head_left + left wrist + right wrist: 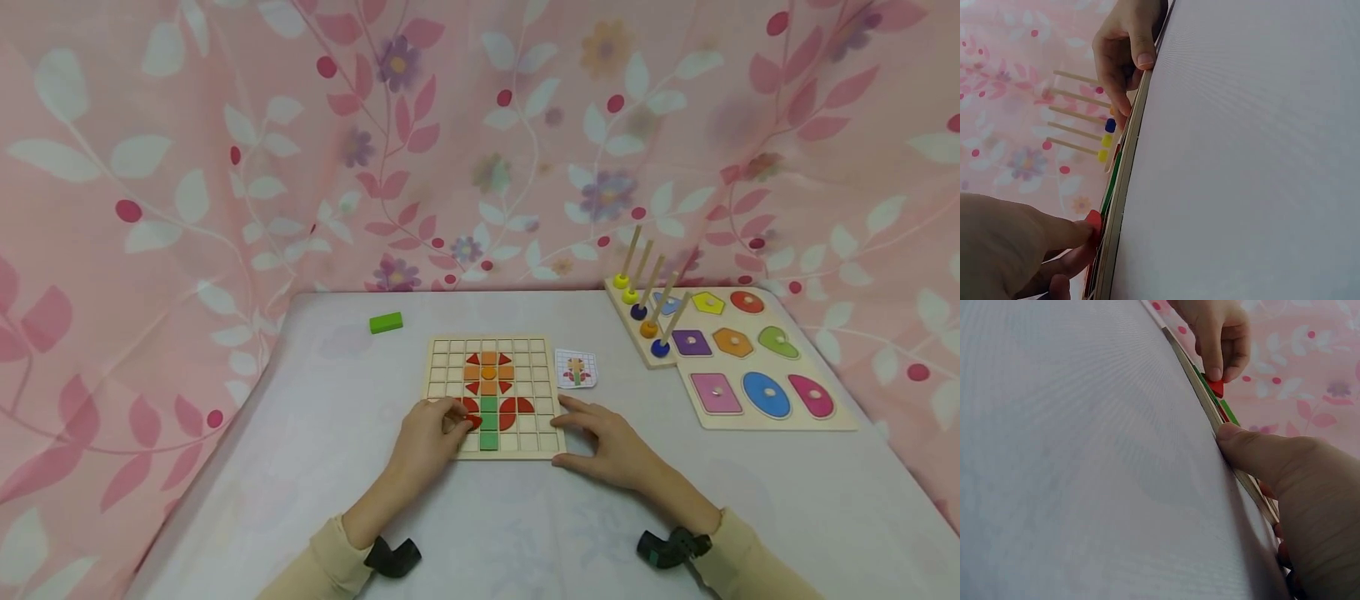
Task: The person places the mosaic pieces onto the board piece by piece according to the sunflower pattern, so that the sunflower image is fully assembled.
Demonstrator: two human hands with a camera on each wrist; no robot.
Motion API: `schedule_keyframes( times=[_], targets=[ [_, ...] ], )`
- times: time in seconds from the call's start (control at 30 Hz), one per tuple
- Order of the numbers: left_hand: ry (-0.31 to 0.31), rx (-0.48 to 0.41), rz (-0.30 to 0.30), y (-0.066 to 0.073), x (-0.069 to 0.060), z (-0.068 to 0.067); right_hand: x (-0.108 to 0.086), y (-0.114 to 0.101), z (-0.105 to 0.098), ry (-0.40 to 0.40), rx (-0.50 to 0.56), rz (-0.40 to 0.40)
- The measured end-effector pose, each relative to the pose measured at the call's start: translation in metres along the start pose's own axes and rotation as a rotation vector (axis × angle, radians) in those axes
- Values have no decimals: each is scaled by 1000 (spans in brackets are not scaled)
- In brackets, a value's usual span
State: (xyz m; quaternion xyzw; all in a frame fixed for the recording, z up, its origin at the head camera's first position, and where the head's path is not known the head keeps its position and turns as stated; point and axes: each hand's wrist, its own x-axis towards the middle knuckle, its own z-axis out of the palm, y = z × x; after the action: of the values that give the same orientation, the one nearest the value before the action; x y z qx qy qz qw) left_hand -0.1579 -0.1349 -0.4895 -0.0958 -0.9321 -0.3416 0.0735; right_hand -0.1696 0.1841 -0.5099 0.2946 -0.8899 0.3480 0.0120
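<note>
A wooden grid board lies on the table, carrying a flower pattern of orange squares, red triangles, green squares and red quarter-round pieces. Over its lower left part, my left hand pinches a red piece between thumb and finger, beside the green stem. That piece is partly hidden by the fingertips. My right hand holds the board's lower right corner, thumb at the front edge and fingers along the right side. A small pattern card lies just right of the board.
A green block lies at the back left of the table. At the back right stand a peg stand with coloured beads on upright rods and a shape puzzle board with coloured knobbed pieces. A floral curtain hangs behind.
</note>
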Motion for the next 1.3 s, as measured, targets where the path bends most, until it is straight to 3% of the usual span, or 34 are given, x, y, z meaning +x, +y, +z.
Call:
schedule_keyframes(
  times=[0.2,0.3,0.63,0.9,1.3],
  targets=[
    [-33,-143,-4,-5,1,2,1,1,0,2,-6,-5],
    [-48,-163,6,-7,1,3,1,1,1,9,-11,-17],
    [-13,52,87,-2,3,5,1,-1,-2,16,-16,-9],
    [-20,164,153,0,8,1,1,-1,-2,13,-10,-4],
    [-203,259,328,-14,16,-14,0,0,0,5,-6,10]
  ],
)
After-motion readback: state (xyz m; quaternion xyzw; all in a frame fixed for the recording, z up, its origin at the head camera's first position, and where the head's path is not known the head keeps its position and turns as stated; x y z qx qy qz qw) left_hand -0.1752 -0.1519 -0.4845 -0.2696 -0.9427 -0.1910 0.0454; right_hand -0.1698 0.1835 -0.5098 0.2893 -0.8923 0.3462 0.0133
